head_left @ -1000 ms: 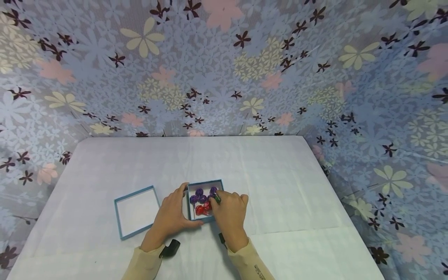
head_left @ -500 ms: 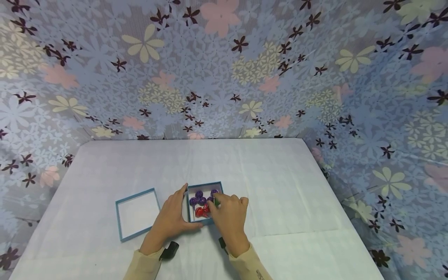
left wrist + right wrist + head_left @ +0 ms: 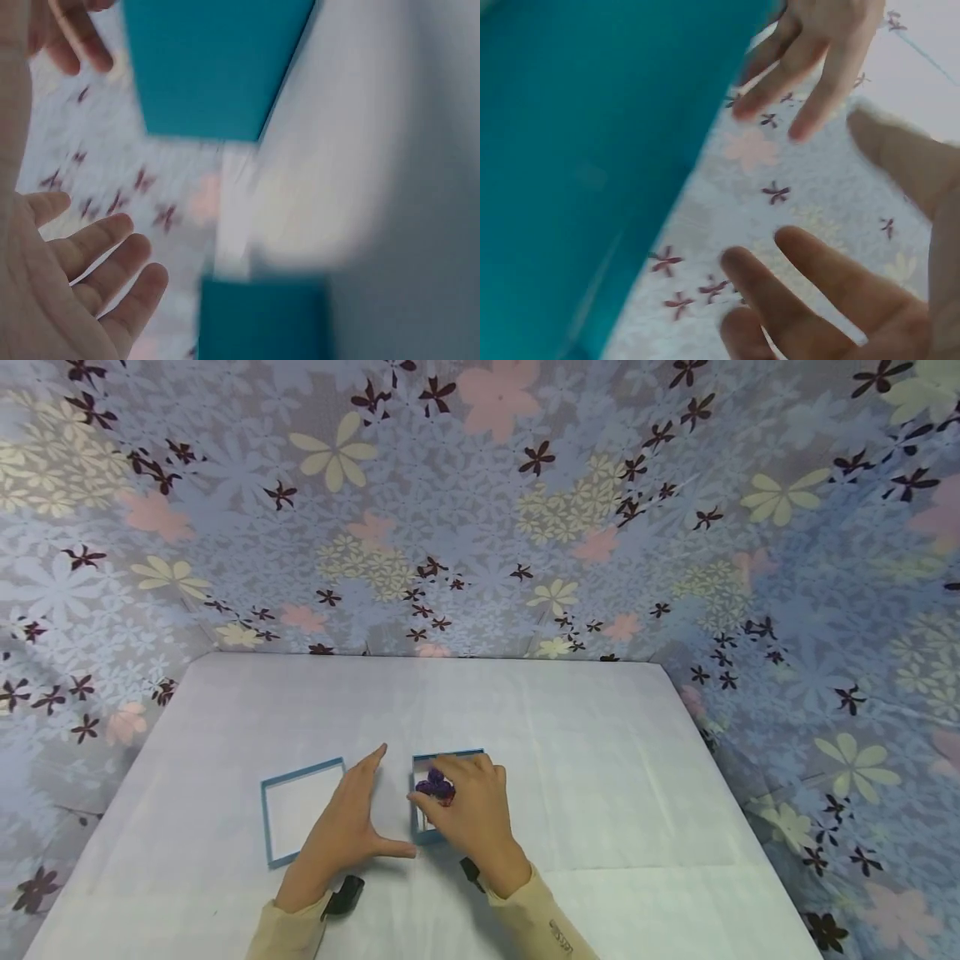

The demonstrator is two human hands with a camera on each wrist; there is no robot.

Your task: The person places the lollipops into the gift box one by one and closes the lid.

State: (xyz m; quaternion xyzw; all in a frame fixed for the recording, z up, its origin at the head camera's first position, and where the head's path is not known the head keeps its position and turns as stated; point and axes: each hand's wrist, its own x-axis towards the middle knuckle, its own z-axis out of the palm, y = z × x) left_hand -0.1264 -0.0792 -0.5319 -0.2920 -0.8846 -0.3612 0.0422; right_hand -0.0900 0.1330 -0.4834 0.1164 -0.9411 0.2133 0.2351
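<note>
Right hand (image 3: 468,814) sits over the small blue box (image 3: 424,837), palm covering most of the opening; fingers loosely spread, not pinching anything I can see — the right wrist view shows them relaxed and apart, holding nothing. Under the fingertips a cluster of purple wrapped sweets (image 3: 434,787) shows in the box's far-left part, with a trace of red beside it; the rest of the contents are hidden by the hand.

Left hand (image 3: 347,831) lies flat on the table (image 3: 600,760) just left of the box, fingers straight and pointing far, thumb stuck out to the right toward the box's near-left corner; a small gap shows between thumb tip and box wall, so near but apart. It looks like a bracing pose — a hand parked beside the box to stop it sliding — though that is my read, not something shown.

The lid (image 3: 302,810) lies open side up just left of the left hand, white inside with a blue rim, out of the way of both hands.

Wrist views are blurred: blue card walls, floral backdrop (image 3: 480,510) beyond; the left wrist view confirms a wide, relaxed left palm.

Beige sleeves (image 3: 540,927) at the near edge; white cloth covers the table.
</note>
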